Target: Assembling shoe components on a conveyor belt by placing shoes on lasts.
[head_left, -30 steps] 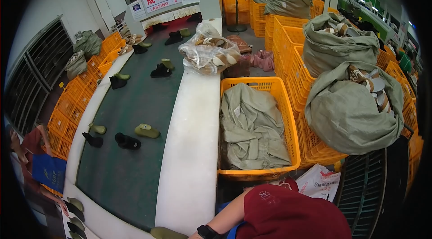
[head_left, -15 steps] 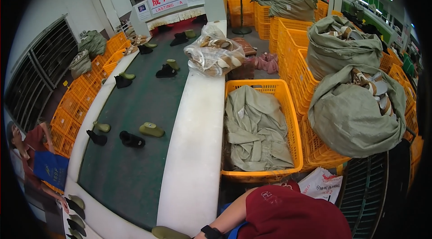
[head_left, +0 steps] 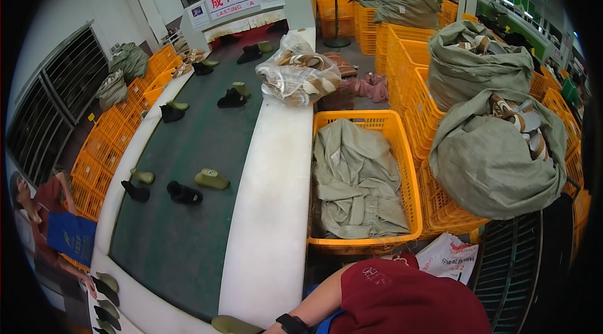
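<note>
Near edge: olive-green shoe last (head_left: 235, 324) at the lower border, cut off by it, just left of the right hand (head_left: 272, 330); surface beneath it not made out

Axis: visible part of the last runs mostly left to right, its right end toward the hand

Right side: bare forearm (head_left: 319, 301) slants down and left from a maroon sleeve (head_left: 377, 290), black wristwatch (head_left: 292, 324) on it; only the base of the hand shows, fingers past the border, so cannot tell whether the grip is open or closed, nor whether hand and last touch

Left hand: outside the picture; the right is the one seen beside the last

Around: white ledge (head_left: 267, 208) runs ahead of the hand, dark green conveyor belt (head_left: 182, 258) on its left; farther up the belt a second last (head_left: 211, 179), also roughly crosswise, just beside a black shoe upper (head_left: 184, 193); orange crate (head_left: 364, 244) with grey-green sacking (head_left: 358, 177) inside stands right of the ledge
</note>
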Demonstrator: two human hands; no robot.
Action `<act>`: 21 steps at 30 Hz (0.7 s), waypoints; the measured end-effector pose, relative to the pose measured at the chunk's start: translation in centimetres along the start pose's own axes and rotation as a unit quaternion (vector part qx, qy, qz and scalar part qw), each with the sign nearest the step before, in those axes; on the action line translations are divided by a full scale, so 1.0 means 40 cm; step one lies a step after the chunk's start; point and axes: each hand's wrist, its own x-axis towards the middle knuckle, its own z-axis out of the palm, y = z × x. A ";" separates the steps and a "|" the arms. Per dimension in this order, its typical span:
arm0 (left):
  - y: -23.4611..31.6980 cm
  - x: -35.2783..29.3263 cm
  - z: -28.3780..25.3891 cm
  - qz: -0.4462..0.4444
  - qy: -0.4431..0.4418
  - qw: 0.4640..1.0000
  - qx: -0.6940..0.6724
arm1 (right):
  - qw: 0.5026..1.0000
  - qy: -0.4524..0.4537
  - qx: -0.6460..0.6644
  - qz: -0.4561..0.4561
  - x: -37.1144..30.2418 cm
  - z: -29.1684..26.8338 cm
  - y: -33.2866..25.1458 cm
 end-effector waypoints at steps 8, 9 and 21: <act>-0.181 -0.058 -0.089 -0.096 0.004 0.995 0.006 | 0.990 0.126 0.056 0.005 0.010 0.052 -0.064; -0.196 -0.061 -0.094 -0.108 0.002 0.994 0.005 | 0.990 0.126 0.055 0.006 0.012 0.045 -0.063; -0.058 -0.030 -0.019 -0.199 -0.024 0.974 -0.103 | 0.898 0.202 -0.389 -0.044 0.033 0.011 -0.047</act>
